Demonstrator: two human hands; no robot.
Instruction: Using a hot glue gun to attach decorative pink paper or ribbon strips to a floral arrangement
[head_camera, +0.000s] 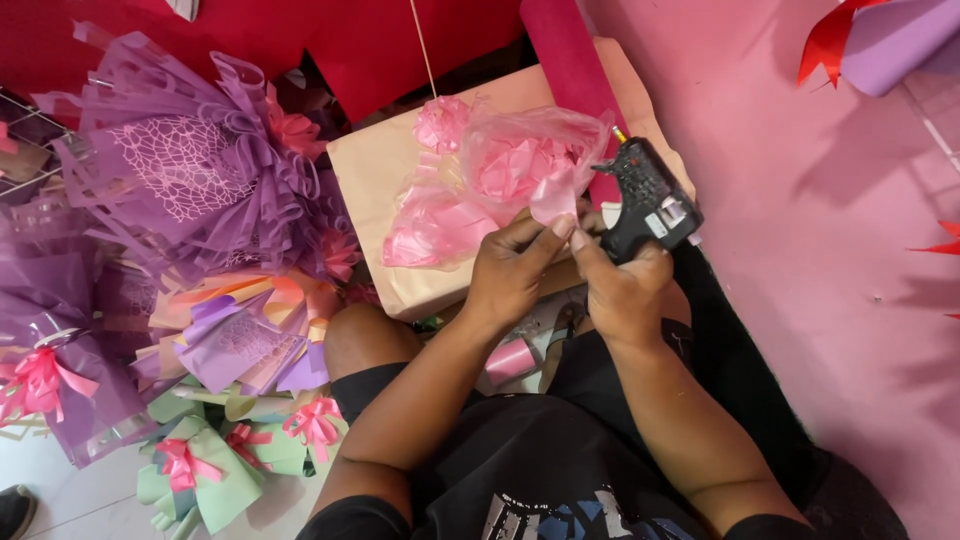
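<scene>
My left hand (513, 268) pinches a pink ribbon flower (533, 170) wrapped in clear plastic, holding it by its base. My right hand (620, 285) grips a black glue gun (648, 200) with its nozzle pointing at the flower's base, and its fingertips also touch the ribbon. Both hands work over a tan cardboard box (390, 170) that rests in front of my knees. A second pink ribbon flower (441, 122) on a thin stick and a bag of pink ribbon pieces (430, 228) lie on the box.
Purple wrapped bouquets (190, 170) crowd the left side. Green paper wraps with pink bows (200, 470) lie at lower left. A pink ribbon spool (511, 361) sits between my legs. A dark pink roll (570, 60) leans behind the box, against a pink wall (820, 200).
</scene>
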